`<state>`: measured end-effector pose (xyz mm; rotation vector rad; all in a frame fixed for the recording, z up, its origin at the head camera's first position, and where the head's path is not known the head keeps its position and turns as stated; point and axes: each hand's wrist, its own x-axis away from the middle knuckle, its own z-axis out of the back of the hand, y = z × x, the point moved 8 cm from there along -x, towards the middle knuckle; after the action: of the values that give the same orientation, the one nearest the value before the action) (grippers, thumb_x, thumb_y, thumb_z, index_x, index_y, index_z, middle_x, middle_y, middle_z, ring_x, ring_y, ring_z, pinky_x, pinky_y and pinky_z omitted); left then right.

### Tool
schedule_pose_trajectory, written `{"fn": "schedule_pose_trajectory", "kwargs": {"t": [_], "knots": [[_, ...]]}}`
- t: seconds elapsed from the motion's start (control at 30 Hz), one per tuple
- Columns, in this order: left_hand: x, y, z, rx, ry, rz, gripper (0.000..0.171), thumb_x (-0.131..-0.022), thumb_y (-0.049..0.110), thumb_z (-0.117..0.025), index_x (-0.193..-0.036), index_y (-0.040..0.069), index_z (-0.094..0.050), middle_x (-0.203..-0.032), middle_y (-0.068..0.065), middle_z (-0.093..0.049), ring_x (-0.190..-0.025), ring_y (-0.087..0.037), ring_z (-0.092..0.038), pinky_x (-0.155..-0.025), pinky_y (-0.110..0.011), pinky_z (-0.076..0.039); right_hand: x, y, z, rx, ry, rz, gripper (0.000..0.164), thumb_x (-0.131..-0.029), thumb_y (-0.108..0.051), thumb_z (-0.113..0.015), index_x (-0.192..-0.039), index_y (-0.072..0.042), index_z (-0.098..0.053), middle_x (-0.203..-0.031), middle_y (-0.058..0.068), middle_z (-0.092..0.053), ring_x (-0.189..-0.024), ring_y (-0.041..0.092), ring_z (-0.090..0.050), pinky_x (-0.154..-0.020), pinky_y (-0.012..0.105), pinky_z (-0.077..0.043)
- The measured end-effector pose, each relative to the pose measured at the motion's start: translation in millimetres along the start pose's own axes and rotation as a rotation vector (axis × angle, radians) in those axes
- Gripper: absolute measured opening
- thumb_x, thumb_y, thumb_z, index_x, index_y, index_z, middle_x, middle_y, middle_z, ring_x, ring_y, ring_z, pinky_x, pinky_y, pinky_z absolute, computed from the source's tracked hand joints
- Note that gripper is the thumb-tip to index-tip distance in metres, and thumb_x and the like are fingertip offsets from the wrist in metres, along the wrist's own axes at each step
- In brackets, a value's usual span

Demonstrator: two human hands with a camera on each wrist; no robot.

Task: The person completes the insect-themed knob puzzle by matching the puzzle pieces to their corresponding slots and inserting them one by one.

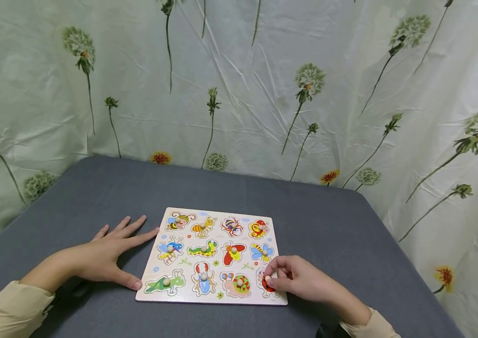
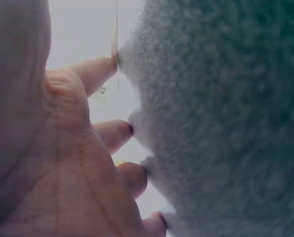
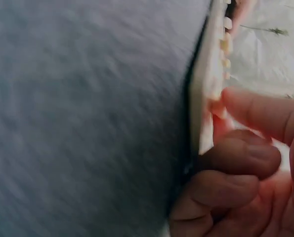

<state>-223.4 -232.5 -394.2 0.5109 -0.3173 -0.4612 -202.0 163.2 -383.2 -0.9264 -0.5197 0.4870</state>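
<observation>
A wooden peg puzzle board (image 1: pixel 217 238) lies flat on the table, filled with insect pieces that each bear a small round knob. At its near right corner my right hand (image 1: pixel 304 279) pinches the knob of the ladybug piece (image 1: pixel 261 278) between thumb and index finger, partly covering it. In the right wrist view the thumb (image 3: pixel 258 111) meets a knob near the board's edge. My left hand (image 1: pixel 105 253) is spread on the cloth, its thumb and index fingertip at the board's left edge. The left wrist view shows its extended fingers (image 2: pixel 119 133) against the cloth.
Dark grey cloth (image 1: pixel 327 225) covers the table around the board. A pale curtain (image 1: pixel 243 94) printed with dandelions hangs behind the table's far edge and along both sides. The caterpillar (image 1: pixel 203 249) and snail (image 1: pixel 236 285) pieces are among several others on the board.
</observation>
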Motion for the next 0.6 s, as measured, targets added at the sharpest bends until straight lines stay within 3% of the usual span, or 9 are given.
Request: {"fn": "schedule_pose_trajectory", "kwargs": {"t": [0.07,0.13,0.23,0.3,0.37,0.47,0.6], "knots": [[-0.6,2.0,6.9,-0.015,0.033,-0.001,0.119,-0.074,0.07,-0.088,-0.171,0.031,-0.032,-0.178,-0.028,-0.013,-0.159,-0.066,-0.003,-0.111,-0.091,-0.002,1,-2,8,0.02,0.022,0.013,0.024,-0.104,-0.018,-0.07,-0.118,0.002,-0.068,-0.072,-0.005,-0.052,-0.058,0.002,-0.043,-0.052,0.02,-0.034],[-2.2,4.9,19.5,-0.056,0.108,0.003,0.118,-0.074,0.073,-0.086,-0.171,0.03,-0.032,-0.178,-0.028,-0.018,-0.16,-0.064,-0.007,-0.111,-0.092,-0.007,4,-7,25,0.101,0.112,0.027,0.03,-0.106,-0.022,-0.069,-0.126,-0.001,-0.067,-0.08,-0.002,-0.058,-0.064,0.005,-0.05,-0.057,0.022,-0.041],[-4.4,9.3,44.2,-0.133,0.273,0.042,0.115,-0.079,0.073,-0.082,-0.172,0.028,-0.03,-0.178,-0.025,-0.019,-0.163,-0.059,-0.007,-0.113,-0.091,-0.009,13,-18,58,0.338,0.351,0.053,0.041,-0.106,-0.027,-0.07,-0.14,-0.006,-0.063,-0.102,0.005,-0.069,-0.087,0.014,-0.066,-0.07,0.031,-0.053],[-4.2,11.0,59.9,-0.187,0.382,0.091,0.11,-0.086,0.071,-0.079,-0.173,0.026,-0.028,-0.179,-0.025,-0.015,-0.165,-0.056,-0.004,-0.116,-0.09,-0.006,21,-24,79,0.495,0.516,0.045,0.051,-0.106,-0.028,-0.071,-0.151,-0.008,-0.058,-0.123,0.013,-0.07,-0.113,0.028,-0.069,-0.088,0.045,-0.058],[-2.5,12.2,71.5,-0.229,0.466,0.143,0.106,-0.091,0.069,-0.075,-0.173,0.025,-0.025,-0.179,-0.026,-0.01,-0.165,-0.055,0.001,-0.116,-0.09,-0.002,29,-27,95,0.608,0.639,0.016,0.061,-0.106,-0.028,-0.07,-0.159,-0.008,-0.049,-0.144,0.023,-0.061,-0.133,0.043,-0.06,-0.101,0.064,-0.052],[0.6,14.7,81.9,-0.289,0.542,0.206,0.101,-0.096,0.071,-0.067,-0.173,0.022,-0.025,-0.179,-0.028,-0.007,-0.164,-0.056,0.002,-0.116,-0.09,0.0,34,-26,110,0.678,0.715,-0.065,0.071,-0.108,-0.033,-0.066,-0.167,-0.008,-0.036,-0.163,0.033,-0.041,-0.147,0.058,-0.041,-0.11,0.081,-0.035],[4.6,17.4,86.0,-0.327,0.557,0.256,0.098,-0.098,0.077,-0.057,-0.173,0.022,-0.025,-0.179,-0.027,-0.004,-0.165,-0.055,0.004,-0.116,-0.09,0.001,30,-24,115,0.699,0.725,-0.148,0.075,-0.11,-0.043,-0.06,-0.17,-0.011,-0.03,-0.171,0.035,-0.025,-0.155,0.062,-0.026,-0.117,0.083,-0.025]]}}
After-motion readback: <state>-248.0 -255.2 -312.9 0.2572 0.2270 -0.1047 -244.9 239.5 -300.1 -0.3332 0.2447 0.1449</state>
